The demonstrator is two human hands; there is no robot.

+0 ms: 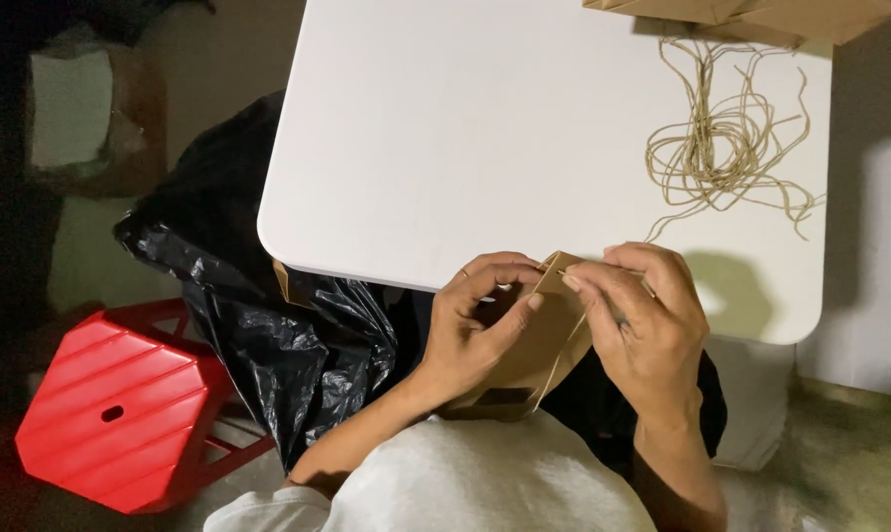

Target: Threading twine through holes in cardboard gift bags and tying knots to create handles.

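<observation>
A folded brown paper bag (536,347) is held over the near edge of the white table (485,128), its top corner raised between both hands. My left hand (472,330) grips the bag's left side with thumb and fingers. My right hand (644,320) pinches the bag's top edge, where a thin tan string seems to meet the paper. A loose tangle of tan string (726,148) lies on the table at the far right.
More brown paper bags (760,15) lie at the table's far right edge. A black plastic bag (278,325) sits on the floor left of my lap. A red plastic stool (120,409) lies further left. A cardboard box (91,118) stands in the dark at the left.
</observation>
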